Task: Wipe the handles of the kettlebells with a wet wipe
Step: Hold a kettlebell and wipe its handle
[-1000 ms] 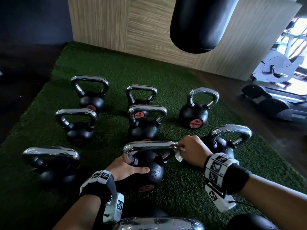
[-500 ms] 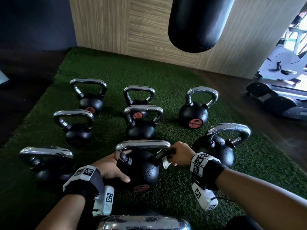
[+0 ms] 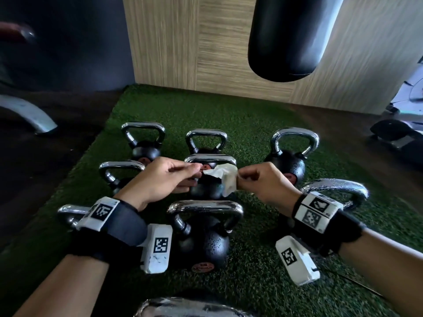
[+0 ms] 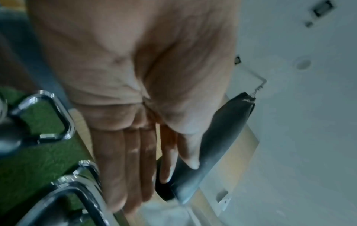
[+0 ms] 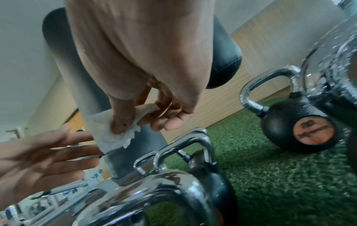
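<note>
Several black kettlebells with chrome handles stand on the green turf (image 3: 263,282). The near middle kettlebell (image 3: 203,243) has nothing touching its handle (image 3: 206,207). Above the kettlebell behind it, my right hand (image 3: 245,177) pinches a crumpled white wet wipe (image 3: 225,177) between thumb and fingers. The right wrist view shows that pinch on the wipe (image 5: 112,134) clearly. My left hand (image 3: 194,172) reaches to the wipe's left edge with straight fingers, and its fingers (image 5: 77,145) look flat there. Whether they touch the wipe I cannot tell. In the left wrist view, the left hand (image 4: 135,152) is blurred.
A black punching bag (image 3: 290,37) hangs over the far right of the turf, in front of a wood-panel wall (image 3: 183,53). Dark floor borders the turf on both sides. A grey machine leg (image 3: 27,113) lies at the left, and gym equipment (image 3: 400,136) at the right.
Both hands have left the near middle kettlebell and risen. The right hand lifted the wipe off its handle; the left hand let go of its body and came up to the wipe.
</note>
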Demonstrator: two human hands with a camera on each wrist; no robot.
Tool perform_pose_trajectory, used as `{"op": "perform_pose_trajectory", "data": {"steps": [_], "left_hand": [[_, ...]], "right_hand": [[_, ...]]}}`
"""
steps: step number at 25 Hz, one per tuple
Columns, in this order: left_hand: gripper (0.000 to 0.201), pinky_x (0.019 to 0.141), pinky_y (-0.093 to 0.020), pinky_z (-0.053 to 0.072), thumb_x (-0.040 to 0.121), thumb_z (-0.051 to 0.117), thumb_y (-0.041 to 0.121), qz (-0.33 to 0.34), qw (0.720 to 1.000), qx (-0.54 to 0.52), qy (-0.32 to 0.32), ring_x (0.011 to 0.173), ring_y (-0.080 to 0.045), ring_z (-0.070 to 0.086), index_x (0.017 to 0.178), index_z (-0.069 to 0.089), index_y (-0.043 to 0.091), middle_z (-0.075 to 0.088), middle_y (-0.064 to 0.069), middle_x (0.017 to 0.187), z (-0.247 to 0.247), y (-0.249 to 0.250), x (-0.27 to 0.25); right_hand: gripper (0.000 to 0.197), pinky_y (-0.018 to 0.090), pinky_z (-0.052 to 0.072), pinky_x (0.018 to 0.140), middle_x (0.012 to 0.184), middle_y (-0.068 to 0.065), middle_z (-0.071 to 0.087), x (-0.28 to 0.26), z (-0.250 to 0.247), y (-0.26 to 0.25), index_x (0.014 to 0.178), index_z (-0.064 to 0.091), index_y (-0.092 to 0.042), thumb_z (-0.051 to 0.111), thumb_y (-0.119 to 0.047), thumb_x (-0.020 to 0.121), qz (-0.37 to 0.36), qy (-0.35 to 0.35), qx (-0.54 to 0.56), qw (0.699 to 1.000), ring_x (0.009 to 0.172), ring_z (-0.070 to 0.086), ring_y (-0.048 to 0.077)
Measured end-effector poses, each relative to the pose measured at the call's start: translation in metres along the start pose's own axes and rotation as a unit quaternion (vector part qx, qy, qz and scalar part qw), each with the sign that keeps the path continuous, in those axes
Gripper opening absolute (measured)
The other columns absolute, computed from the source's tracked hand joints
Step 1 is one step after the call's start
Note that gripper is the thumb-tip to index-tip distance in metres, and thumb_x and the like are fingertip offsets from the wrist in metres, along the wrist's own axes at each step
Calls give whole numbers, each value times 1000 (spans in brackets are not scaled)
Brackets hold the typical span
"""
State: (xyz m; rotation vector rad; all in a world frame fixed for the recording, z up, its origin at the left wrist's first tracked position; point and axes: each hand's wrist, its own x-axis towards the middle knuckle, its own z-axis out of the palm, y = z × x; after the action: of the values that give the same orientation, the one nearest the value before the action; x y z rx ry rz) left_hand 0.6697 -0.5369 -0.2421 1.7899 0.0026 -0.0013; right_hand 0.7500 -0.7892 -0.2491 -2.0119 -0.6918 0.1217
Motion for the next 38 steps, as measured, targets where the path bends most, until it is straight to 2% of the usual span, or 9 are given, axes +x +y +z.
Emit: {"op": "perform_pose_trajectory", "data": {"steps": [4, 9, 12, 16, 20, 23, 29, 33, 38], "left_hand": [[42, 85, -30, 61, 82, 67, 41, -23, 994, -91, -52, 99, -21, 75, 109, 77, 11, 77, -8, 109, 19, 6, 4], [36, 82, -27, 61, 78, 76, 31, 5, 990, -132, -53, 94, -20, 73, 106, 78, 8, 76, -14, 109, 31, 1, 9], [33, 73, -22, 60, 73, 80, 26, 17, 991, -125, -38, 87, -17, 74, 102, 80, 10, 78, -13, 103, 29, -1, 11], [31, 82, -18, 54, 75, 79, 45, 90, 989, 115, -17, 91, -1, 73, 100, 81, 27, 79, 11, 98, 16, -14, 11], [32, 84, -7, 49, 77, 79, 50, 185, 943, 276, 28, 89, 19, 64, 101, 81, 29, 77, 21, 98, 34, -30, 7], [24, 83, -6, 45, 83, 80, 34, 271, 896, 351, 18, 87, 13, 62, 105, 80, 26, 77, 15, 104, 54, -38, 4], [16, 78, -35, 53, 87, 75, 34, 215, 892, 383, 106, 83, -13, 59, 102, 80, 31, 78, 13, 94, 22, -51, -12], [18, 76, -27, 52, 89, 73, 31, 256, 875, 402, 85, 81, -11, 58, 104, 81, 25, 77, 17, 99, 21, -56, -20], [16, 73, 0, 44, 86, 77, 29, 150, 910, 291, 256, 88, 12, 66, 99, 82, 20, 78, 11, 96, 1, -85, -37]], "right_hand": [[12, 16, 39, 60, 65, -16, 59, -1, 14, -23, 76, 72, -21, 80, -14, 84, -36, 15, 77, 996, 61, 47, -1], [35, 34, 46, 63, 78, 4, 66, 1, 23, -31, 86, 57, -17, 88, -20, 70, -32, 98, 14, 995, 66, 52, 9], [54, 25, 45, 64, 94, 4, 61, 1, 24, -28, 104, 53, -30, 89, -32, 64, -47, 65, -15, 997, 79, 54, 8], [68, 24, 43, 72, 117, 7, 51, -1, 16, 8, 123, 44, -32, 79, -15, 67, 59, -21, -29, 998, 104, 52, 19], [42, 35, 52, 68, 93, 3, 64, -22, 22, 65, 113, 60, -17, 73, 0, 76, 222, -54, -128, 965, 80, 58, 16], [54, 25, 54, 57, 89, -5, 73, -43, 51, 93, 122, 63, -18, 87, -8, 74, 247, -152, 40, 956, 70, 68, 7], [37, 38, 58, 61, 77, -5, 75, -44, 86, 109, 101, 70, -32, 90, -29, 70, 251, -44, 86, 963, 66, 69, 16], [39, 44, 61, 66, 87, 1, 77, -44, 88, 112, 104, 68, -35, 88, -32, 70, 239, -29, 68, 968, 70, 71, 21], [50, 46, 58, 90, 101, -6, 75, -45, 85, 112, 110, 66, -39, 87, -45, 65, 232, -33, 35, 972, 96, 71, 19]]}}
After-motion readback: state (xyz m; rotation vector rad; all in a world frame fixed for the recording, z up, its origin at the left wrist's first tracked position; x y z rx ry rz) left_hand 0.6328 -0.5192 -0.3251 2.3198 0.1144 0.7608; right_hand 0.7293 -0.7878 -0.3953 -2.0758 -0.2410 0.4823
